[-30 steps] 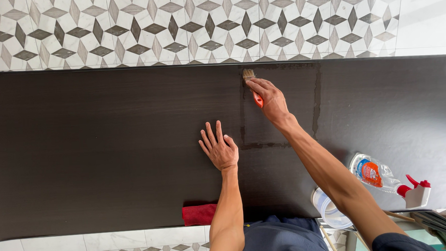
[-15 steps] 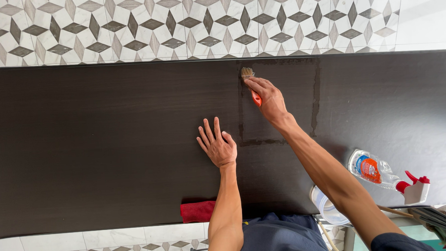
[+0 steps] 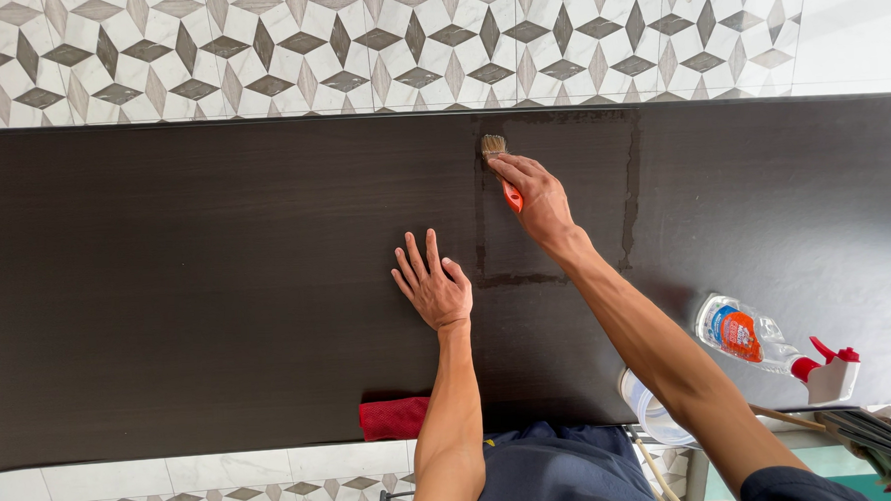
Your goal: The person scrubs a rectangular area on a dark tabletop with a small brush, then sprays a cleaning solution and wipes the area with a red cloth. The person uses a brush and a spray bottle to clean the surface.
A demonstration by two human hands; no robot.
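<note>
On the dark worktop (image 3: 166, 273) we have a brush (image 3: 500, 163) in our right hand (image 3: 534, 202), the grip closed around its orange handle, bristles touching the board near the far edge. Our left hand (image 3: 432, 286) lies flat with fingers spread, holding nothing, just left of a wet outline (image 3: 554, 201) shaped like a rectangle. The bristles sit at the far left corner of that outline, on its left line.

We judge the step in hand to be brushing liquid along the outline's edges; the middle looks dry, so the work seems only partly done. The next stroke calls for light, even pressure and a straight pull along the line, with the left palm steadying the board.

A red cloth (image 3: 393, 418) lies at the near edge by our left forearm. A spray bottle (image 3: 760, 342) lies on its side to the right, well apart from the brush, and a white tub (image 3: 648, 412) sits at the near edge under our right arm.
</note>
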